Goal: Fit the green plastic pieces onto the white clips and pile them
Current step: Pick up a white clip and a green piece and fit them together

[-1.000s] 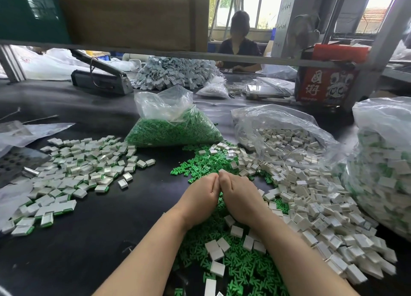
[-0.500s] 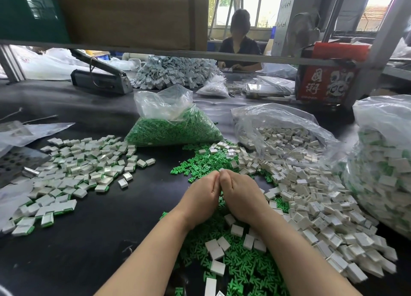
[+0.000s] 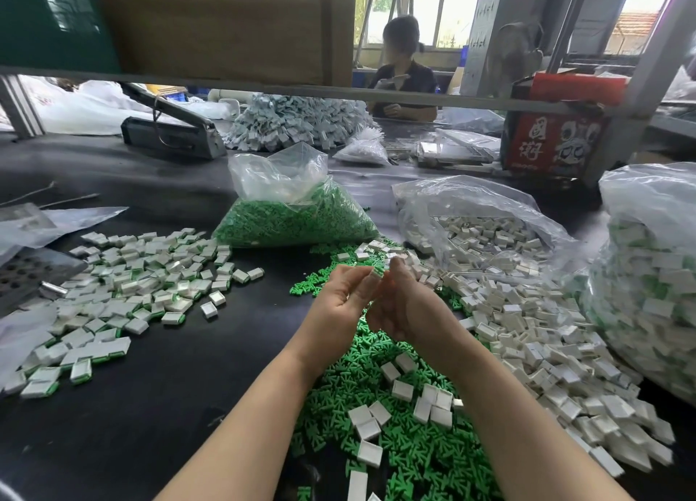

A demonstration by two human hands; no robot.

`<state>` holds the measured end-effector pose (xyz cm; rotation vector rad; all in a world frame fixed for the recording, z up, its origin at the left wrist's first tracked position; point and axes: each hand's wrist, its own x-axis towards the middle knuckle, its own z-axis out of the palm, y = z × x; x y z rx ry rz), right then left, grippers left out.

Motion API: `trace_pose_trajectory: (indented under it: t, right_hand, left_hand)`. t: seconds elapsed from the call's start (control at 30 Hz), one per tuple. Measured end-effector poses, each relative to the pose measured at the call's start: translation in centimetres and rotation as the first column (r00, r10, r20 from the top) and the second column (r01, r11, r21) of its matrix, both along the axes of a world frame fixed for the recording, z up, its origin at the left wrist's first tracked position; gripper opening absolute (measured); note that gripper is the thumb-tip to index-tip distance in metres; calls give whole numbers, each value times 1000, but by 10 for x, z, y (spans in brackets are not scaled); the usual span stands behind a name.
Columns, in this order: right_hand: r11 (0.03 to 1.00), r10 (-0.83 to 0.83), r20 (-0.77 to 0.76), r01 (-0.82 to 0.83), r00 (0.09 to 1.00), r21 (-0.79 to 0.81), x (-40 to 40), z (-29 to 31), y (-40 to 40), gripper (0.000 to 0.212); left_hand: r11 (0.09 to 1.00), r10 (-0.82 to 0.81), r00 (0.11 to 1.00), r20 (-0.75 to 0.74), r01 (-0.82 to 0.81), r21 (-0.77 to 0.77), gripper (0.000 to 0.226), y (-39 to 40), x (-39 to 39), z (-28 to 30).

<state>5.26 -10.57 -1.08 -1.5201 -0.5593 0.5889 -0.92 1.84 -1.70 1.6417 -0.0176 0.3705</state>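
My left hand (image 3: 339, 299) and my right hand (image 3: 405, 304) are raised together over the loose green pieces (image 3: 380, 417). Between the fingertips of both sits a small white clip with a green edge (image 3: 378, 270); the left fingers pinch it, the right thumb and fingers touch it from the other side. Loose white clips (image 3: 534, 346) spread out to the right of my hands. The pile of fitted white-and-green clips (image 3: 139, 286) lies on the left of the black table.
A bag of green pieces (image 3: 297, 218) and a bag of white clips (image 3: 486, 229) stand behind my hands. A large full bag (image 3: 651, 289) is at the right edge. A metal plate with holes (image 3: 26, 274) lies far left. Another person sits beyond the shelf bar (image 3: 406, 101).
Both hands have lifted and turned from a knuckles-up press together to fingertips up, now showing the small clip held between them.
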Motion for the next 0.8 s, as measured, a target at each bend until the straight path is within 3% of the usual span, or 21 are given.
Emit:
trace_pose_trajectory:
  t: [0.1,0.23,0.4,0.6,0.8]
  right_hand:
    - [998,24,-20,-23,1000,63,0,-1,0,76]
    - [994,26,-13,-24,1000,108,-4,1,-1,58]
    - [998,-18,63,14,998,63,-7,3,0,61]
    - [997,-29,112,20,993,81,-8,2,0,38]
    - [995,-17,149,1,989,103,-9,3,-1,35]
  left_hand:
    - [1000,8,1000,9,-9,10,20,-1,0,2]
    - [996,32,999,30,-29,-81,21,-5,-2,3]
    - [986,99,994,35,-93,-135,22,-6,-3,5]
    - [962,110,993,28,-100,-253,19,-7,-2,7]
    - [943,108,994,-21,-109,-313,21,-8,1,4]
